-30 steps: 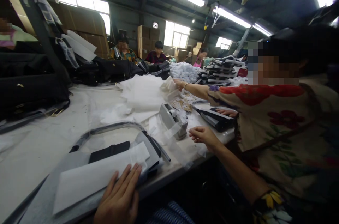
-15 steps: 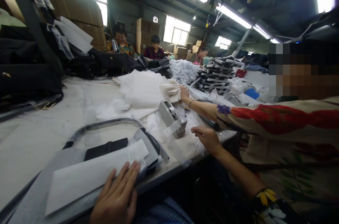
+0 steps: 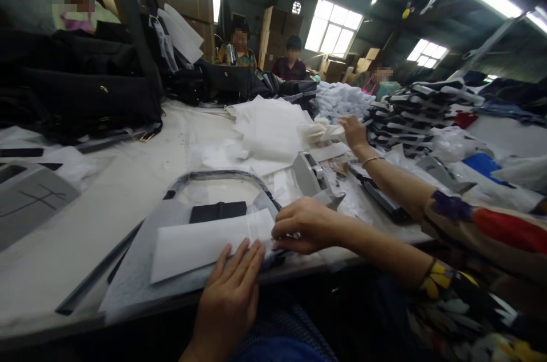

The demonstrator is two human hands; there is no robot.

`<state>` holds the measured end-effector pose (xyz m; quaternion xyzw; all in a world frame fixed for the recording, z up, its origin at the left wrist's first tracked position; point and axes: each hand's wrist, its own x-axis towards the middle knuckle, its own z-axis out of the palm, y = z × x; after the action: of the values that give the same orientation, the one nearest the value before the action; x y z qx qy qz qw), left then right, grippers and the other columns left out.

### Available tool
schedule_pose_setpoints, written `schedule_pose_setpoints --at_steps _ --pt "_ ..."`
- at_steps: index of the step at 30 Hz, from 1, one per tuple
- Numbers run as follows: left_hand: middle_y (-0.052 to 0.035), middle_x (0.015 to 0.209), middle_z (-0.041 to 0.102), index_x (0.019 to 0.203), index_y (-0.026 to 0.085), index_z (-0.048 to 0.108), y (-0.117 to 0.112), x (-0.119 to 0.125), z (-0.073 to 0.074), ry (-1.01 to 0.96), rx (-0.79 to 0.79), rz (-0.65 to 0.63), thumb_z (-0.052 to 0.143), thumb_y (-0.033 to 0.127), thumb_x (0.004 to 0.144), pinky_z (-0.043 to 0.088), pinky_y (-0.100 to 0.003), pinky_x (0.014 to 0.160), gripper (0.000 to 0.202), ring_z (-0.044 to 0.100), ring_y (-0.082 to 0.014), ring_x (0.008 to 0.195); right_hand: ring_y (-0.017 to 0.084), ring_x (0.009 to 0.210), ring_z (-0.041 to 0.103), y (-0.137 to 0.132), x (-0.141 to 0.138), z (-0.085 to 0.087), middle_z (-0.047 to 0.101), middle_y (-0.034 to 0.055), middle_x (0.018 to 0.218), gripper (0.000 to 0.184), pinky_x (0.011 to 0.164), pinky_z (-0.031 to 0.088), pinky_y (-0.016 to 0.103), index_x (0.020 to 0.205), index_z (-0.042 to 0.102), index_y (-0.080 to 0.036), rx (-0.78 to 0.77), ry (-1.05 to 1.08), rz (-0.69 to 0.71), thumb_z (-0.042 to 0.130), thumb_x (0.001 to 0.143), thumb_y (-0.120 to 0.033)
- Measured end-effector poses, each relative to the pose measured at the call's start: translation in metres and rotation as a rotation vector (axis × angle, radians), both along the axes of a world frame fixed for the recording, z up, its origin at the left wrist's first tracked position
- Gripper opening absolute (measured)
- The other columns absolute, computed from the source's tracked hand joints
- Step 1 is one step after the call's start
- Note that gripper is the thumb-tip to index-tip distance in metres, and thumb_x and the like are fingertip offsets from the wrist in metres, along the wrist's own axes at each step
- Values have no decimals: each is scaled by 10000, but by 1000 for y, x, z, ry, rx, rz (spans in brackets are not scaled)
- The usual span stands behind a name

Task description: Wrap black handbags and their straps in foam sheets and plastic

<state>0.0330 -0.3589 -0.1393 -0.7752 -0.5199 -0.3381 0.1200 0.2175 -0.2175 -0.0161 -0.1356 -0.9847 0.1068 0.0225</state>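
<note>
My left hand [image 3: 233, 288] lies flat with fingers stretched out on the near edge of a folded white sheet [image 3: 196, 243]. The sheet wraps a flat grey piece [image 3: 132, 271] with a black strap loop [image 3: 213, 174] and a black rectangle [image 3: 217, 211]. It lies at the table's front edge. My right hand [image 3: 301, 226], on an arm with a dark flowered cuff, is curled in a pinch on the sheet's right end. Just behind that hand stands a grey tape dispenser [image 3: 314, 178].
A co-worker's hand [image 3: 354, 131] reaches from the right and grips crumpled white paper by a pile of white sheets [image 3: 269, 128]. Stacked black-and-white pieces [image 3: 416, 114] stand right, black bags [image 3: 85, 97] left, a grey panel [image 3: 29, 196] near left. Several people sit at the far side.
My right hand has moved left from beside the tape dispenser to the white sheet's end and closed there. The view has swung left. The co-worker's arm still reaches to the paper pile.
</note>
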Motion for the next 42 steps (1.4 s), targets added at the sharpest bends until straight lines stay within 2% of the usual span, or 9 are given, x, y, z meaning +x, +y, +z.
schedule_pose_setpoints --at_steps 8,13,18,22,25,31,35,40,42 --pt "-14 1352 639 1323 156 597 -1 0 1 -72 10 -12 454 60 892 222 -368 1222 464 537 -195 1301 134 634 596 42 -72 -9 733 -23 743 93 509 214 258 709 719 -257 141 -279 187 751 795 -247" --pt "-76 1367 621 1279 178 641 -1 1 -1 -94 -9 41 477 112 885 305 -391 1181 432 540 -221 1296 125 614 587 44 -92 -4 735 -23 735 81 515 211 257 723 740 -270 196 -455 226 760 796 -241" --pt "16 1420 580 1306 184 617 0 2 -1 -61 -35 23 462 94 858 235 -387 1207 482 484 -227 1347 127 561 553 48 -106 -1 698 -26 643 73 514 218 256 698 761 -282 168 -522 204 815 748 -280" --pt "25 1410 589 1303 172 616 1 1 -1 -64 -22 12 467 86 850 180 -358 1226 485 487 -208 1342 135 560 545 55 -109 -4 695 -24 621 66 519 238 265 737 783 -286 122 -538 205 816 756 -339" --pt "19 1432 567 1317 168 606 2 1 -4 -72 -25 7 483 97 851 174 -357 1229 487 472 -212 1357 133 581 554 61 -108 -8 705 -22 642 121 529 245 259 779 784 -287 91 -536 177 803 772 -406" --pt "28 1420 579 1301 170 622 4 3 -9 -122 6 0 474 93 840 163 -342 1227 490 489 -204 1338 155 629 570 86 -109 -16 711 15 707 455 549 244 254 781 728 -223 109 -550 66 760 693 -669" --pt "32 1408 590 1288 163 631 7 3 -9 -139 35 -3 476 89 832 167 -326 1226 487 502 -196 1323 141 638 561 108 -112 -30 688 -24 713 493 568 280 244 804 705 -229 -32 -534 -1 789 629 -681" --pt "22 1416 581 1295 158 624 10 -1 -15 -49 62 -21 465 89 820 130 -347 1240 506 504 -203 1321 121 649 564 136 -115 -57 672 -49 710 456 585 356 215 799 702 -189 -422 -530 -120 887 558 -529" --pt "24 1424 572 1301 156 618 9 -2 -18 -12 61 -28 460 80 813 120 -351 1244 519 499 -201 1327 115 652 578 144 -115 -63 680 -55 701 385 597 388 204 811 718 -179 -490 -514 -127 878 605 -462"
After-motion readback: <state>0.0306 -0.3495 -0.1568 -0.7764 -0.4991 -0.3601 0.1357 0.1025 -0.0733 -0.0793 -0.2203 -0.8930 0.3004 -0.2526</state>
